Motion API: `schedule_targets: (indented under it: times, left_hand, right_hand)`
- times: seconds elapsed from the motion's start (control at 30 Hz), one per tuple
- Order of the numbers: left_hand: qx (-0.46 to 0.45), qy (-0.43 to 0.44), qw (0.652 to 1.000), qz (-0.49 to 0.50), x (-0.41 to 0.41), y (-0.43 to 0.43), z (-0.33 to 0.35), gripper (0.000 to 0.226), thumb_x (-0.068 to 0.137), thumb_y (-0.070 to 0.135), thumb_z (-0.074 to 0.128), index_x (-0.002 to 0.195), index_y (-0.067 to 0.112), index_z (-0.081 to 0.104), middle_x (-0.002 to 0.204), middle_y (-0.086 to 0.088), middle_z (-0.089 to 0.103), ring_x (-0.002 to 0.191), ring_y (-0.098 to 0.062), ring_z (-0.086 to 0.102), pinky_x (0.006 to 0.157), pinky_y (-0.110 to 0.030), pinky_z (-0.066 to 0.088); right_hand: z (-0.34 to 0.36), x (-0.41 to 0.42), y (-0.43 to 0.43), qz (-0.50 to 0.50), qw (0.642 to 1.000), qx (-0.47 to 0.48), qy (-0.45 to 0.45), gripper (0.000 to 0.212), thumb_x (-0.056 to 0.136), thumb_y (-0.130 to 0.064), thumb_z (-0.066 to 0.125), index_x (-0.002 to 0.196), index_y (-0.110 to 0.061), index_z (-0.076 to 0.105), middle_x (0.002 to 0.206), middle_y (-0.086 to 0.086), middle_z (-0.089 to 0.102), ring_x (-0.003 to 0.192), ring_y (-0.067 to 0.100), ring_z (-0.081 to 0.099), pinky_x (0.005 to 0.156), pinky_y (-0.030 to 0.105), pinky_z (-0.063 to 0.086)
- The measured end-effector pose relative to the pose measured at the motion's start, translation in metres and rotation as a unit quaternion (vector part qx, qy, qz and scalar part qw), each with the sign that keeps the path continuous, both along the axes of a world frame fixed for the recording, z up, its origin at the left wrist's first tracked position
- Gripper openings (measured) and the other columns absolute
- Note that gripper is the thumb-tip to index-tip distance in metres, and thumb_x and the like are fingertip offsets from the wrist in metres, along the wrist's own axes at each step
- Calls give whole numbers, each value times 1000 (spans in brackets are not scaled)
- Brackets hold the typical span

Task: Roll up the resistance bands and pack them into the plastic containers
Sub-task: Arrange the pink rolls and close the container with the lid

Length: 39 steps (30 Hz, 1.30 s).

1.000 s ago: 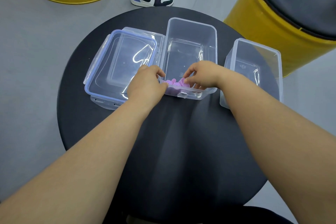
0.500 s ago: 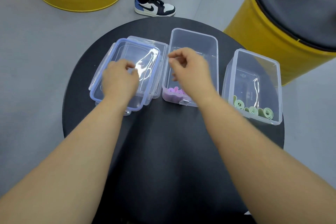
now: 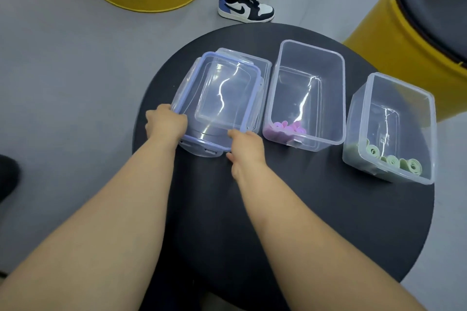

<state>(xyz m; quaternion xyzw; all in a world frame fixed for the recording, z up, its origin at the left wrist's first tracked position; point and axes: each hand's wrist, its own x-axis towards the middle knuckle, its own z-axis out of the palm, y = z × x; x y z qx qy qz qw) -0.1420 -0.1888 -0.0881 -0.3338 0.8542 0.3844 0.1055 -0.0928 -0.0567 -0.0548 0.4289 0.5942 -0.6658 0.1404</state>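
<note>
The shoe (image 3: 245, 9) has a dark swoosh. The sticker (image 3: 295, 143) on the middle box (image 3: 310, 45) is too small to read. Your left hand (image 3: 166, 125) grips the lid (image 3: 222, 98) at its near left corner. Your right hand (image 3: 246, 151) grips its near right corner. The rolled pink bands (image 3: 285, 129) lie in the middle box, just right of your right hand. The green bands (image 3: 394, 160) lie in the right box (image 3: 404, 81), well apart from your hands.
</note>
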Motion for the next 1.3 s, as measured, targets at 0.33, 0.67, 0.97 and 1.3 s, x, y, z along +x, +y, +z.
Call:
schedule_targets:
  times: [0.33, 0.67, 0.97, 1.3]
  left_hand:
    - [198, 10, 973, 121, 12, -28, 12, 21, 91, 7, 51, 73, 17, 49, 70, 1, 44, 76, -24, 52, 66, -33, 51]
    - [307, 87, 944, 85, 18, 19, 68, 29, 87, 40, 61, 93, 12, 65, 91, -6, 65, 78, -22, 61, 69, -35, 53]
    - [381, 97, 918, -49, -10, 121, 91, 30, 77, 12, 76, 103, 6, 62, 105, -15, 69, 82, -23, 65, 77, -32, 58]
    - [286, 88, 949, -94, -29, 142, 70, 47, 74, 12, 78, 116, 10, 59, 110, -11, 66, 93, -27, 68, 70, -30, 58]
  right_hand:
    - [9, 6, -16, -43, 997, -27, 66, 32, 86, 0, 60, 108, -21, 52, 93, 2, 58, 71, 13, 52, 75, 31, 52]
    - [78, 24, 52, 35, 979, 12, 201, 45, 89, 2, 56, 122, -26, 44, 84, -10, 63, 84, 7, 61, 92, 36, 52]
    - [92, 5, 188, 5, 973, 141, 182, 29, 90, -8, 58, 115, -21, 56, 87, -12, 58, 88, 11, 62, 88, 29, 49]
    - [51, -20, 215, 58, 962, 194, 181, 41, 92, 1, 51, 132, -9, 49, 86, -2, 62, 71, 1, 53, 52, 3, 43]
